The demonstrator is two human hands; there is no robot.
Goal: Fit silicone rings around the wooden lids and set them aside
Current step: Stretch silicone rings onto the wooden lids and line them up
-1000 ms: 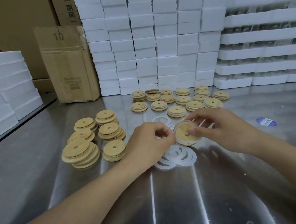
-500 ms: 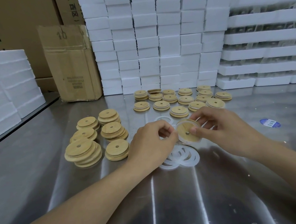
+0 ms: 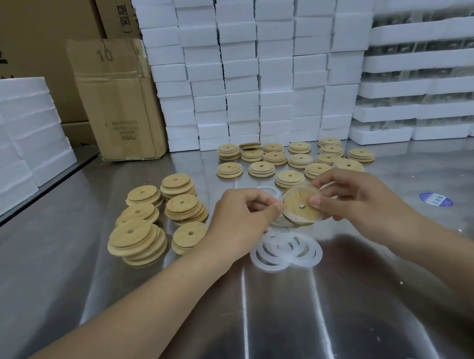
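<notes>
Mid-frame: wooden lid [image 3: 301, 205] is pinched by right hand [image 3: 359, 200] grip; silicone ring [image 3: 291, 218] is pinched at lid's left edge by left hand [image 3: 238, 221]. Risk: ring may be popped off w/ uneven stretch.

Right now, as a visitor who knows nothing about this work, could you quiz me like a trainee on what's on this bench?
1. True or false: the left hand and right hand both hold one wooden lid.
2. Fill in: the tall lid stacks stand on the person's ____ side of it.
3. The loose silicone rings lie: A on those stacks; B flat on the table, nearer the person than the hands; C around the right hand.
Key: 1 true; 2 left; 3 B.
</notes>
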